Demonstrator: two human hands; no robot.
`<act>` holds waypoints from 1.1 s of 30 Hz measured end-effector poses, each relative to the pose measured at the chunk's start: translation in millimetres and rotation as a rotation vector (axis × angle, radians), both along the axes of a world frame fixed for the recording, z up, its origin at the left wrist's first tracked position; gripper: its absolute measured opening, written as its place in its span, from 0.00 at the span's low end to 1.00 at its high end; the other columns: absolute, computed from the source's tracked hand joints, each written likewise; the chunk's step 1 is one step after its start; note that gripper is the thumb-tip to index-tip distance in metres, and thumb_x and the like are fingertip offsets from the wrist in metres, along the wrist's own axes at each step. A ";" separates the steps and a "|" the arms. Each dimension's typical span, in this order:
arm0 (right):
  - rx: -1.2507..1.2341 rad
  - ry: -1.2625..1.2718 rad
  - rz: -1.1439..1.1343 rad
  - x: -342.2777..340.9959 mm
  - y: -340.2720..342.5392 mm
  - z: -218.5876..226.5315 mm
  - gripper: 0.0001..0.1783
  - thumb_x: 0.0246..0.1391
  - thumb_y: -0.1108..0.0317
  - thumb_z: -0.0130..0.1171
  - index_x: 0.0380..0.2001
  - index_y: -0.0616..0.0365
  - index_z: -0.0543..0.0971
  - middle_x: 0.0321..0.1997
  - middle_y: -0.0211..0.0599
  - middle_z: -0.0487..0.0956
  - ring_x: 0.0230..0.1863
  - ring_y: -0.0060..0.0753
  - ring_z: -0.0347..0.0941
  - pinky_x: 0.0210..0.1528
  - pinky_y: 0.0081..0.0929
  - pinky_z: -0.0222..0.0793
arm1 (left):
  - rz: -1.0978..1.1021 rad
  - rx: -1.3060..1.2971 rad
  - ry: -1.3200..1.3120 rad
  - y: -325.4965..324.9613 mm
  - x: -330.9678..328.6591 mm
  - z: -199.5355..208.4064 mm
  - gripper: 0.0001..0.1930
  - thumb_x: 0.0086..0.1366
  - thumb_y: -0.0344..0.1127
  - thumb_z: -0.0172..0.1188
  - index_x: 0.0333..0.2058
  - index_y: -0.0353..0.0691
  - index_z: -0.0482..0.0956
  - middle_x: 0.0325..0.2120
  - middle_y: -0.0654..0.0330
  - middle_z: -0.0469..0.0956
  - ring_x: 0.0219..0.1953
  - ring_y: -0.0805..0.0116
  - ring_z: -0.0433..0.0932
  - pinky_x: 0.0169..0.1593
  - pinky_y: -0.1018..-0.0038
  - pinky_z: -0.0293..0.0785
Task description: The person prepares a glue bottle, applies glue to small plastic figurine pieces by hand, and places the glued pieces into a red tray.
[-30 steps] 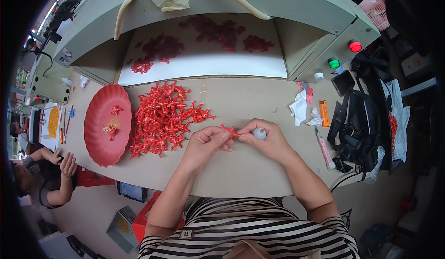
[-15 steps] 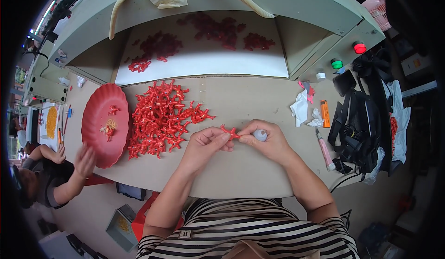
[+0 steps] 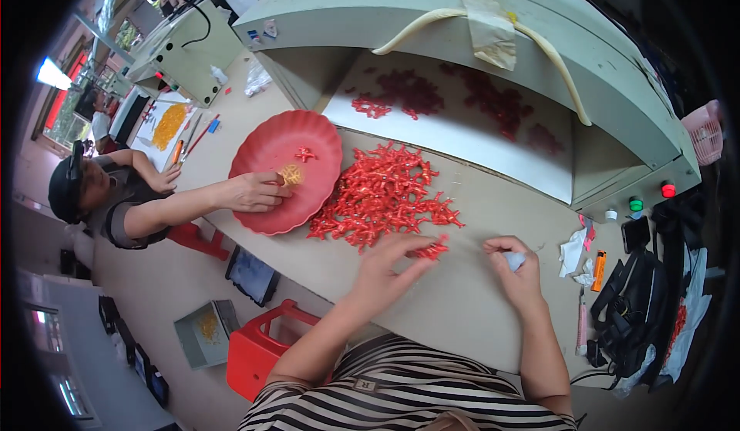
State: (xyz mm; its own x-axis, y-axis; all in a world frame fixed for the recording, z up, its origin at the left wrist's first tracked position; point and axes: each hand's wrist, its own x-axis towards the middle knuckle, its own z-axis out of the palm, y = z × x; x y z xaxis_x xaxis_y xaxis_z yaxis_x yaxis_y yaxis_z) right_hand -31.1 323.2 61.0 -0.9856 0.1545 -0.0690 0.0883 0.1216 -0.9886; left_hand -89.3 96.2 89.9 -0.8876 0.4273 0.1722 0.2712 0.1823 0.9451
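My left hand (image 3: 388,271) is at the near right edge of a heap of glossy red star-like pieces (image 3: 378,192). A blurred red piece (image 3: 433,248) sits between its thumb and forefinger. To the right, above the bare tabletop, my right hand (image 3: 521,274) curls its fingers round a small pale grey rounded thing (image 3: 514,260), most of which is hidden. Left of the heap stands a scalloped red bowl (image 3: 266,142) with a loose red piece (image 3: 305,154) inside. A co-worker's hand (image 3: 258,192) reaches over the bowl with a yellow cluster (image 3: 292,175) at its fingertips.
A grey hooded cabinet (image 3: 432,26) with more red pieces inside spans the back. Along the right lie crumpled tissue (image 3: 571,252), an orange lighter-like item (image 3: 599,271), a pink-handled cutter (image 3: 582,323) and a black bag (image 3: 634,296). A red stool (image 3: 258,358) stands below.
My hands have parted; the left moved toward the heap with a red piece, the right kept the pale thing. The co-worker's hand came over the bowl. The whole view has swung left.
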 end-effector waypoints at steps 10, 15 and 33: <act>-0.019 0.195 -0.063 -74.7 -58.6 15.2 0.08 0.50 0.69 0.57 0.31 0.62 0.75 0.27 0.30 0.76 0.29 0.17 0.69 0.33 0.15 0.65 | 0.338 -0.410 0.558 -65.8 -5.5 -11.5 0.20 0.48 0.24 0.59 0.43 0.39 0.72 0.39 0.53 0.71 0.41 0.57 0.69 0.45 0.67 0.65; 0.412 0.392 0.181 -130.8 -87.8 56.1 0.11 0.50 0.67 0.57 0.33 0.63 0.74 0.30 0.40 0.77 0.29 0.31 0.74 0.34 0.26 0.69 | 0.851 -0.417 0.492 -134.5 15.2 -3.5 0.26 0.52 0.27 0.58 0.51 0.35 0.62 0.43 0.53 0.67 0.44 0.62 0.69 0.44 0.68 0.67; 0.300 0.338 0.306 -165.3 -116.9 78.5 0.25 0.49 0.57 0.57 0.47 0.62 0.71 0.33 0.37 0.78 0.30 0.30 0.73 0.36 0.26 0.67 | 0.564 0.418 -0.287 -170.8 -5.5 53.2 0.24 0.58 0.27 0.45 0.55 0.36 0.56 0.46 0.59 0.67 0.39 0.71 0.74 0.30 0.74 0.78</act>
State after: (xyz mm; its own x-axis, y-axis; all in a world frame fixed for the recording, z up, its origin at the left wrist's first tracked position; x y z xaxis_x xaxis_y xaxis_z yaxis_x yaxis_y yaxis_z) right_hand -196.4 206.3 139.5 -0.9483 -0.1789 0.2622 -0.3120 0.3727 -0.8740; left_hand -94.8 -74.6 143.2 -0.9867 -0.1547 -0.0505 -0.0240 -0.1684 0.9854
